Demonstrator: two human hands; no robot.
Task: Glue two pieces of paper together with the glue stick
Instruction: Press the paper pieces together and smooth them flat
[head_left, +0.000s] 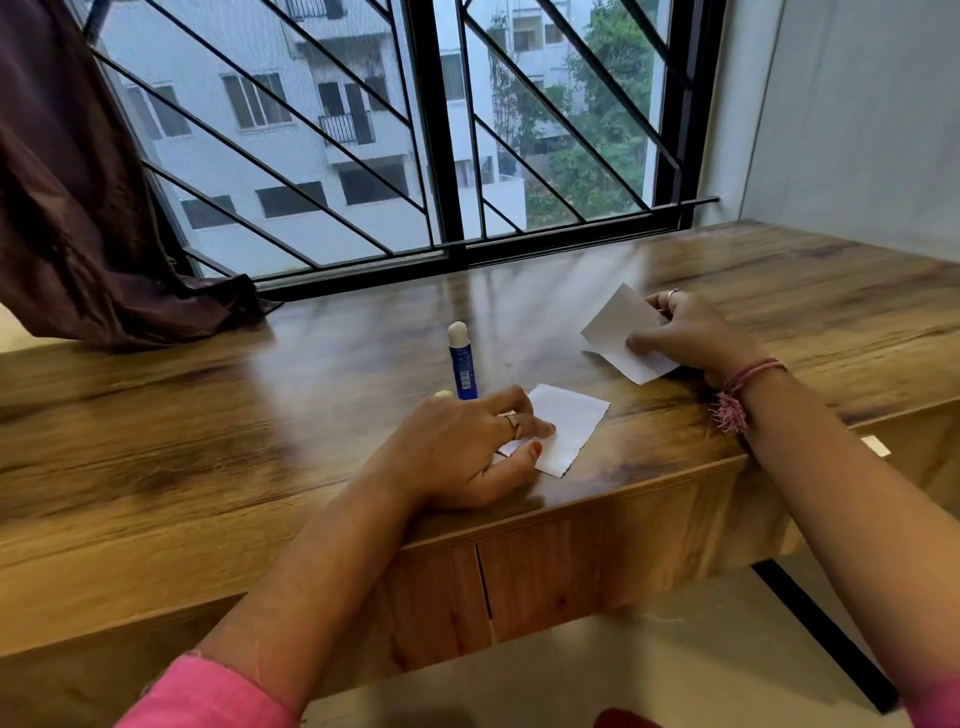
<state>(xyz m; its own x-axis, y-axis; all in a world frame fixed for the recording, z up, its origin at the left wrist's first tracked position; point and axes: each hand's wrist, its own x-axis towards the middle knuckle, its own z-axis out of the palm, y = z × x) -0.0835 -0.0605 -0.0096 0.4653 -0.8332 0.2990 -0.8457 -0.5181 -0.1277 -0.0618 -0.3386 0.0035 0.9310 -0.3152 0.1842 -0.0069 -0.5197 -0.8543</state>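
Note:
A blue glue stick (462, 364) stands upright and uncapped on the wooden table (208, 415), its white glue tip showing. Just behind my left hand (462, 447) a small pale cap (443, 394) peeks out. That hand presses flat on the left edge of a white paper piece (566, 426) lying near the table's front edge. Farther right, my right hand (685, 332) pinches a second white paper piece (618, 327) between thumb and fingers, its far end lifted off the table.
A barred window (447, 156) runs along the table's back edge. A dark brown curtain (78, 208) hangs at the left, its end resting on the tabletop. A grey wall (857, 119) closes off the right side. The table's front edge drops to drawers below.

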